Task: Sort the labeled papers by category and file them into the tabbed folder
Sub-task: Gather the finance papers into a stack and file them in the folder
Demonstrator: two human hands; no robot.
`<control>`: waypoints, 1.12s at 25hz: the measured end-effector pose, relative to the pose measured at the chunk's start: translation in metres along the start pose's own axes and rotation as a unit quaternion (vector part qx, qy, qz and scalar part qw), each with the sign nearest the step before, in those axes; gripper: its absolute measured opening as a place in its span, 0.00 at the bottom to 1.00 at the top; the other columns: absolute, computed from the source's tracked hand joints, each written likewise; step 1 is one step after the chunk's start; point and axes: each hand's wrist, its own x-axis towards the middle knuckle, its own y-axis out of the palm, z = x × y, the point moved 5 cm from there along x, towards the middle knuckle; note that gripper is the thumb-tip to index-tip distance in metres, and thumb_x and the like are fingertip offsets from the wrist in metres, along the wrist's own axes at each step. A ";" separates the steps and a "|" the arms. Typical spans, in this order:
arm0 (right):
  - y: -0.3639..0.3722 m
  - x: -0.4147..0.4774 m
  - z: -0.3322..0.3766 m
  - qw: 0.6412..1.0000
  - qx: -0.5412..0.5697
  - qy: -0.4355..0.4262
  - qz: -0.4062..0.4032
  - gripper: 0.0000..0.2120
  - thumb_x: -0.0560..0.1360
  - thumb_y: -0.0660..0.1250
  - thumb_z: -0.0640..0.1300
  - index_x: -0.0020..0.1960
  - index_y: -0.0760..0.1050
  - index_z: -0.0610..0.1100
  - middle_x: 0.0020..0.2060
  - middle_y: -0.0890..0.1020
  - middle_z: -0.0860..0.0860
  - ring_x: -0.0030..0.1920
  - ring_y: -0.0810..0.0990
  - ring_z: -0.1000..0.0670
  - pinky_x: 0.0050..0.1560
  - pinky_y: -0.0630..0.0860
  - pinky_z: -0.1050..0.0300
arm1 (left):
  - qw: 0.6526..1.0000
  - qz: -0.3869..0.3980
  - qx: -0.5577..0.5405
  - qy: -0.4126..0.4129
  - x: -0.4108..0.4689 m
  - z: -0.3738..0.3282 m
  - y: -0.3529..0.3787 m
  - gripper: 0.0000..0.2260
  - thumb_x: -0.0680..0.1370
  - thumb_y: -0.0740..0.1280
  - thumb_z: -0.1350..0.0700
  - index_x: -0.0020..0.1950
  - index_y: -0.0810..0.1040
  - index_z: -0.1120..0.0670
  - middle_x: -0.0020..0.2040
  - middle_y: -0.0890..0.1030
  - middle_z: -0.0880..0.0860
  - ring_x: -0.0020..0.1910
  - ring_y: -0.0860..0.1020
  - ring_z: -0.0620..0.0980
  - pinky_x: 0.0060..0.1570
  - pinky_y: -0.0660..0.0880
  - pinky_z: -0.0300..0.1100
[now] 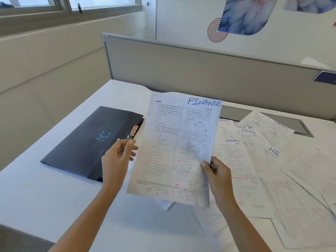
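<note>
White tabletop (pixel 45 197), grey partition (pixel 181 70) behind; right hand (pixel 218 175) pinches FINANCE sheet (pixel 178 142), which overlaps dark folder's (pixel 87 142) tabbed edge; left hand (pixel 116 159) blurred at the sheet's edge, grip indeterminate.

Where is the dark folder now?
In the head view, the folder lies flat on the table, left of centre, beside the FINANCE paper; the left hand is at its right edge.

Both forearms up and forward, left grip (pixel 118 157) loosely curled, right grip (pixel 217 171) pinched, thumb frontward.
</note>
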 end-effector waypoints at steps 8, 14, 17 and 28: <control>0.047 -0.002 -0.018 0.991 0.047 0.091 -0.082 0.05 0.77 0.65 0.38 0.44 0.78 0.40 0.42 0.83 0.43 0.42 0.78 0.49 0.44 0.72 0.55 | 0.898 0.029 0.437 -0.034 0.075 0.087 -0.039 0.38 0.67 0.72 0.38 0.71 0.64 0.52 0.72 0.65 0.54 0.73 0.59 0.60 0.66 0.57 0.65; 0.082 -0.005 -0.015 0.986 0.057 0.110 -0.112 0.06 0.78 0.64 0.38 0.49 0.79 0.44 0.43 0.84 0.51 0.44 0.80 0.53 0.46 0.73 0.57 | 0.842 0.148 0.515 -0.061 0.093 0.110 -0.030 0.46 0.68 0.66 0.31 0.76 0.52 0.53 0.78 0.47 0.57 0.76 0.44 0.64 0.65 0.52 0.72; 0.088 -0.006 -0.020 0.983 0.042 0.122 -0.128 0.07 0.78 0.64 0.41 0.45 0.79 0.48 0.41 0.84 0.53 0.44 0.80 0.51 0.46 0.74 0.53 | 0.819 0.179 0.539 -0.084 0.096 0.115 -0.029 0.44 0.71 0.65 0.33 0.77 0.50 0.55 0.78 0.48 0.59 0.75 0.50 0.65 0.65 0.57 0.70; 0.112 -0.020 0.002 0.981 0.002 0.114 -0.155 0.09 0.77 0.63 0.41 0.42 0.78 0.50 0.37 0.84 0.59 0.42 0.80 0.50 0.43 0.73 0.54 | 0.779 0.235 0.575 0.086 0.113 0.064 -0.048 0.12 0.74 0.60 0.70 0.38 0.61 0.58 0.35 0.64 0.51 0.30 0.61 0.46 0.31 0.62 0.35</control>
